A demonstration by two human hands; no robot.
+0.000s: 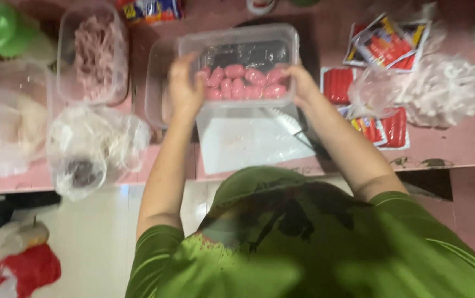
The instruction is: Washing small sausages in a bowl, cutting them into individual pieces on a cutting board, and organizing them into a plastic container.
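Both hands grip a clear tub [237, 55] of pink sausages [241, 81], held above the pink counter [452, 146] at 12 o'clock. Left hand [185, 88] clamps the tub's 9 o'clock wall; right hand [302, 83] clamps the 3 o'clock wall. A white board [248, 143] with a knife [292, 128] lies below. Sausage packs [380, 44] sit toward 2 o'clock, a meat tub [93, 52] toward 10 o'clock.

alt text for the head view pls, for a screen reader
Both hands, left hand and right hand, hold a clear plastic container of pink sausage pieces above a white cutting board on a pink counter. Packs of red sausages lie beside it.
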